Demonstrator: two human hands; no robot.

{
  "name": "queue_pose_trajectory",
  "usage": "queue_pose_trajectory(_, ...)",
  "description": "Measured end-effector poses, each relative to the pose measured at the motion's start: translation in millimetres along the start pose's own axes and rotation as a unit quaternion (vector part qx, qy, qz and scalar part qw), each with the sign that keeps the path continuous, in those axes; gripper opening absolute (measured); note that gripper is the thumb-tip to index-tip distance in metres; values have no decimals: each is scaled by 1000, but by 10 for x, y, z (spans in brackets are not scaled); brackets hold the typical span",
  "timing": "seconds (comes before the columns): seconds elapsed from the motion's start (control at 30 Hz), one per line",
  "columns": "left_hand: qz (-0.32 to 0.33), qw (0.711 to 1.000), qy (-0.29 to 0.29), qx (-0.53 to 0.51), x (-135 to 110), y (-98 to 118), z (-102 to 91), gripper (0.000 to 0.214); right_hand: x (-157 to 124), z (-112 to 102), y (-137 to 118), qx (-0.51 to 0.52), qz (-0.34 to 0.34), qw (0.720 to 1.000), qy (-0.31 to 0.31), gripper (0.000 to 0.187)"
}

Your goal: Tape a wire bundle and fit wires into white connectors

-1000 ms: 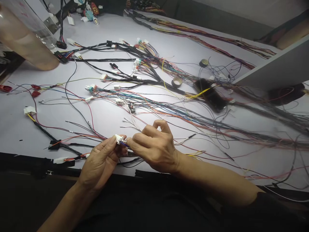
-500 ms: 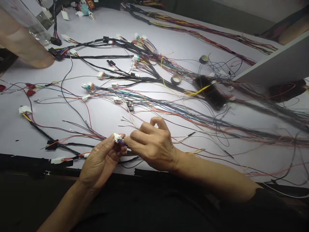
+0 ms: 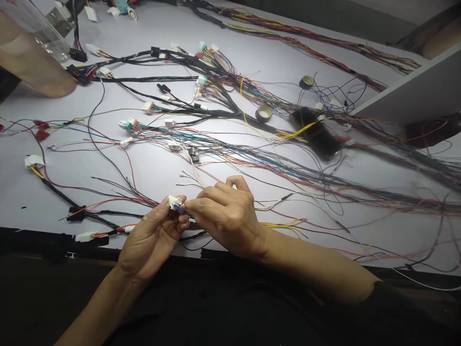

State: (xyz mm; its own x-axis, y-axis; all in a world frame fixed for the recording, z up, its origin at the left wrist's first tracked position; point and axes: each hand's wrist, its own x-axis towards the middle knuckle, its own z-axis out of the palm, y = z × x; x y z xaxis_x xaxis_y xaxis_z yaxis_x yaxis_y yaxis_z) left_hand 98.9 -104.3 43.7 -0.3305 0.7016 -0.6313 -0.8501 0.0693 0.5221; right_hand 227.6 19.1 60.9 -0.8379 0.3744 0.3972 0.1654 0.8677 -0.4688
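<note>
Between the thumb and fingers of my left hand [image 3: 149, 238] is a small white connector housing [image 3: 174, 202]. A blue wire [image 3: 181, 210] runs from its right side toward my right hand [image 3: 228, 216]. The thumb and index finger of that hand are pinched on a thin wire right at the connector, with the other fingers curled. The exact wire end is hidden by the fingertips. Under and around both hands lie loose wires, among them white wires [image 3: 192, 178] with bare terminals and yellow wires [image 3: 284, 225].
Taped wiring harnesses [image 3: 151, 78] with many connectors spread over the white table. Two tape rolls [image 3: 264, 113] and a dark phone-like object [image 3: 317, 134] lie among the wires. A white panel [image 3: 406, 91] stands at right. Another person's arm [image 3: 32, 62] reaches in at upper left.
My right hand's fingertips remain at the connector, which has turned slightly in my left hand. The whole view has shifted a little; the harnesses lie as before.
</note>
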Motion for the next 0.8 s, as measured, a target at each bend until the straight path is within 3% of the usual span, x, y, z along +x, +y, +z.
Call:
queue_pose_trajectory(0.4, 5, 1000, -4, 20, 0, -29, 8, 19, -36, 34, 9, -19, -22, 1000, 9, 20)
queue_pose_trajectory(0.63, 41, 998, 15, 45, -10, -38, -14, 23, -34, 45, 14, -6, -18, 999, 34, 26)
queue_pose_trajectory(0.8, 16, 1000, -3, 25, 7, -50, -20, 25, -51, 89, 49, 23, -16, 998, 48, 18)
